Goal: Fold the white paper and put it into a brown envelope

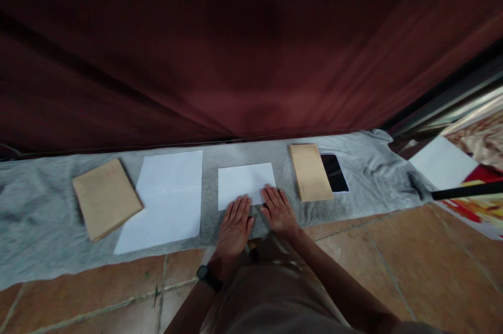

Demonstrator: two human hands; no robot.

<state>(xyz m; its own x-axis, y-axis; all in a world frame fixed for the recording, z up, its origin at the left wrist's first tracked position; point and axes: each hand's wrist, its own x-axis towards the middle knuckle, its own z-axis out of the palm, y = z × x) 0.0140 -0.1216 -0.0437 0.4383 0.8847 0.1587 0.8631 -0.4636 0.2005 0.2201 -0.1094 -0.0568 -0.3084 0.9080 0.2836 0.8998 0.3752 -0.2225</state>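
Observation:
A white sheet of paper [244,179], apparently folded, lies on a grey cloth [210,166] in front of me. My left hand [234,225] rests flat with its fingertips on the sheet's near edge, left of the middle. Against the near right corner of the same paper lies my right hand [280,214], fingers stretched out. Neither hand grips anything. To the left is a larger white sheet [168,198], partly overlapped by a stack of brown envelopes [106,198]. Right of my hands, another stack of long brown envelopes [312,173] sits beside a dark-screened phone [335,173], touching or slightly covering it.
A dark red curtain [251,72] hangs behind the cloth. Terracotta tiles [377,250] run along the near side. At the far right are a white sheet [444,162], a dark bar [467,191] and a colourful printed item [479,208].

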